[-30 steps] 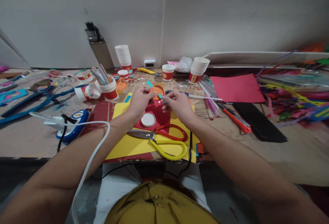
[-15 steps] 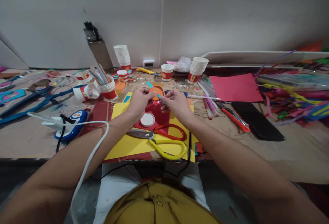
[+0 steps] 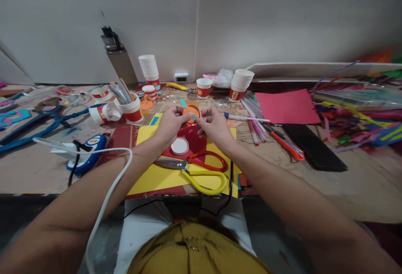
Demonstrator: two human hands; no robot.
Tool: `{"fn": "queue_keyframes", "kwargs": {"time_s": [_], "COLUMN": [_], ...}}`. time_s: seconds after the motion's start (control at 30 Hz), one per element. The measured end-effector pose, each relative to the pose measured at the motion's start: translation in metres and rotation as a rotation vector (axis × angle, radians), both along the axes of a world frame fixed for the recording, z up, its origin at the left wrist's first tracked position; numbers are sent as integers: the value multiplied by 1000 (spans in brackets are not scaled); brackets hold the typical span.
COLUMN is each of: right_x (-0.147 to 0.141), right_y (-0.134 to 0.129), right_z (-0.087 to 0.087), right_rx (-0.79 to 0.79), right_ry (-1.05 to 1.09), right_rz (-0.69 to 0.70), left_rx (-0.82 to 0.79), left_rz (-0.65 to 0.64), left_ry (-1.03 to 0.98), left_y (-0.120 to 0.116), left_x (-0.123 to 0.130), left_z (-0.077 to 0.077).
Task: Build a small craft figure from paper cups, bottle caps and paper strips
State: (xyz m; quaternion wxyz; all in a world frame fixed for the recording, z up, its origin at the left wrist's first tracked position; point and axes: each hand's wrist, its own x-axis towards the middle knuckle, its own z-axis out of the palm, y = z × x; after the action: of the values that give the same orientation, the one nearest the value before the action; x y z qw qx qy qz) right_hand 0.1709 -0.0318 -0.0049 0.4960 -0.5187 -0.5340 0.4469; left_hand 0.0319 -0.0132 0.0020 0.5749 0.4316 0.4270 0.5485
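Note:
Above the red paper (image 3: 197, 138), my left hand (image 3: 172, 121) pinches an orange paper disc (image 3: 189, 110) by its left edge. A blue paper strip (image 3: 183, 103) sticks out at the disc's upper left, and a small blue piece (image 3: 194, 117) lies at its lower right. Fingers closed, my right hand (image 3: 213, 125) grips at the disc's right edge; its fingertips are partly hidden. A white round cup piece (image 3: 180, 146) lies below the hands. Nearer to me, big scissors (image 3: 191, 167) with red and yellow handles rest on yellow paper (image 3: 147, 177).
On the left stand a cup of brushes (image 3: 130, 108), a tipped cup (image 3: 99, 114) and a blue tool (image 3: 91, 152) with a white cable. Cup stacks (image 3: 240, 83) and a bottle (image 3: 121, 62) line the wall. A utility knife (image 3: 287, 144) and black phone (image 3: 315, 148) lie right.
My right fingers have shifted slightly right, away from the small blue piece on the disc. The left hand stays about where it was, still holding the disc.

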Motion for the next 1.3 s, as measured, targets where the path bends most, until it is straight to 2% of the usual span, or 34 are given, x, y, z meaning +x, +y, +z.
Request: {"fn": "queue_keyframes", "kwargs": {"time_s": [0.27, 0.47, 0.63, 0.83, 1.1, 1.3], "right_x": [1, 0, -2, -6, -5, -5], "right_y": [2, 4, 5, 3, 3, 4], "right_z": [-4, -9, -10, -7, -4, -7], "right_rx": [45, 111, -7, -165, -177, -160], "right_ry": [-41, 29, 159, 252, 189, 156], "right_rz": [14, 117, 122, 113, 101, 69], "left_rx": [-2, -93, -179, -161, -125, -119], "left_rz": [6, 19, 39, 27, 31, -18], "left_ry": [-9, -38, -67, -62, -18, 14], "left_y": [2, 9, 14, 11, 10, 7], "left_x": [-1, -5, -7, -7, -4, -4], "left_z": [-1, -1, -2, 0, 0, 2]}}
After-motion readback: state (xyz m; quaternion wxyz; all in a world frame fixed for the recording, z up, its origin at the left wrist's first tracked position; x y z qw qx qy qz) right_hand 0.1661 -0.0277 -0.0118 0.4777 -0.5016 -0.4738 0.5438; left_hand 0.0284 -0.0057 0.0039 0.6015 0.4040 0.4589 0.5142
